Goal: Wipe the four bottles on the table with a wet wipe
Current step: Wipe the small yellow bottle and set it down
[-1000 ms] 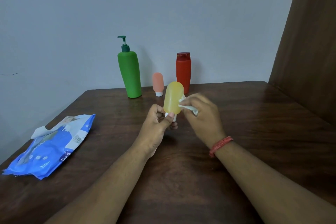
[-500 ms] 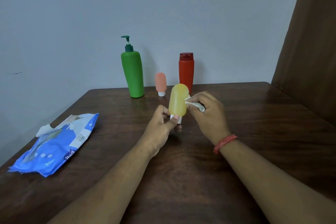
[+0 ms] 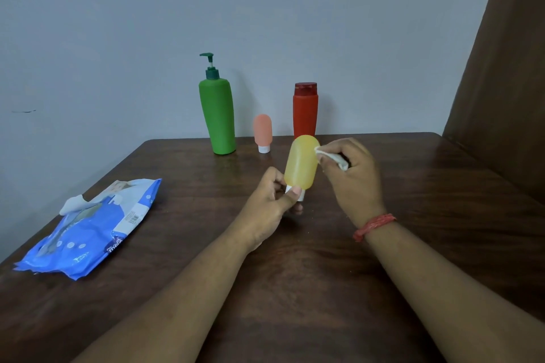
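My left hand (image 3: 272, 200) pinches the white cap of a small yellow bottle (image 3: 301, 166) and holds it upright above the wooden table (image 3: 295, 259). My right hand (image 3: 352, 177) grips a crumpled white wet wipe (image 3: 331, 158) and presses it against the bottle's upper right side. At the back of the table stand a tall green pump bottle (image 3: 218, 116), a small pink bottle (image 3: 262, 132) on its white cap, and a red bottle (image 3: 305, 110), partly hidden behind the yellow one.
A blue pack of wet wipes (image 3: 88, 230) lies at the table's left edge with a wipe sticking out of its top. A grey wall runs behind the bottles. A brown panel (image 3: 501, 82) rises along the right side.
The wipe has moved up the yellow bottle's right side toward its rounded top. Both hands with the bottle have shifted a little to the right in view.
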Tool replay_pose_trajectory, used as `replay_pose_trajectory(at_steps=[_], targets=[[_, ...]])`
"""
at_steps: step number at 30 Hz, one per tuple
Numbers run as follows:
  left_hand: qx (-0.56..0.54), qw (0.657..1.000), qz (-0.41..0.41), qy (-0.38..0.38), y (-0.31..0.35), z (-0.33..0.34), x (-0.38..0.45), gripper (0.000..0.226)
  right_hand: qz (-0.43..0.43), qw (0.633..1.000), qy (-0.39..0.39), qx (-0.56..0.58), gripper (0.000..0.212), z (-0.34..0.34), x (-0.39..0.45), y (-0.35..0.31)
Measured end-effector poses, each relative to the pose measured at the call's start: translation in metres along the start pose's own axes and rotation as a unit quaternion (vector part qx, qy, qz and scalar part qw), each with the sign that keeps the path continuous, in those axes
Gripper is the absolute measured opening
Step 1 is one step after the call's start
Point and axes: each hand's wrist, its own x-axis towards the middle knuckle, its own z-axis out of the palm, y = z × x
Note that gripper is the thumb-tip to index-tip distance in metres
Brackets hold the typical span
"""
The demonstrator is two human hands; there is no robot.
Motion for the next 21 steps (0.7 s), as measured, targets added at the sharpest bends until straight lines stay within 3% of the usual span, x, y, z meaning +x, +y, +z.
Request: replay_pose_trajectory(at_steps=[3, 6, 11, 15, 21], targets=[[-0.006, 1.000, 0.001, 0.005, -0.001, 0.001, 0.000, 0.018, 0.021, 1.000, -0.018, 0.007, 0.011, -0.002, -0.001, 0.001], [-0.089, 0.995, 0.007, 0.045, -0.002, -0.002, 0.000, 0.016, 0.023, 0.997, -0.072, 0.029, 0.008, 0.007, -0.007, 0.000], [-0.168, 0.981, 0.022, 0.092, 0.002, -0.005, 0.000, 0.010, -0.028, 0.987, -0.154, 0.024, 0.007, 0.020, -0.019, 0.000], [-0.151, 0.984, 0.021, 0.093, -0.001, 0.000, 0.003, 0.012, 0.001, 0.996, -0.081, 0.027, 0.007, 0.018, -0.015, -0.001], [-0.008, 1.000, 0.014, 0.008, -0.001, 0.003, -0.001, 0.017, 0.082, 0.992, 0.027, 0.092, 0.017, 0.000, 0.001, 0.001]])
